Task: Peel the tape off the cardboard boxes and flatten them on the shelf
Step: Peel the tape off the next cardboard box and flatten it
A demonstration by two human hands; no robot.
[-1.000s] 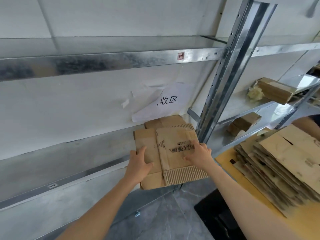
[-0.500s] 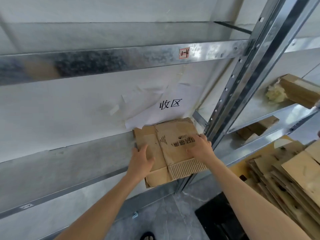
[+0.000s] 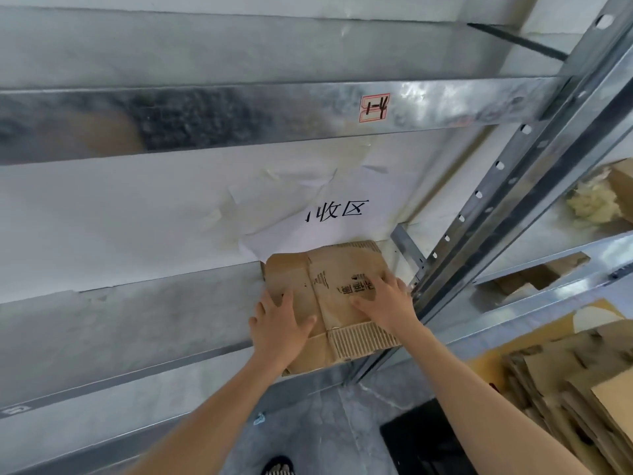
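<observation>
Metal shelf [image 3: 137, 313]: my left hand [image 3: 279, 325] and right hand [image 3: 385, 301] press flat-fingered on the flattened box [image 3: 337, 269].

Brown cardboard box [image 3: 342, 296] down flat on the metal shelf [image 3: 137, 320], tucked into the right-hand corner by the upright. It's fully collapsed, panels lying side by side with a crease running front to back. Dark printing on the top face, upside down from here. The near right flap has lost its outer paper, bare corrugated ribs showing. Its front edge pokes out past the shelf's lip. Lower right, well apart, a stack of flattened cardboard [image 3: 565, 389], sheets fanned and overlapping, edges ragged.
</observation>
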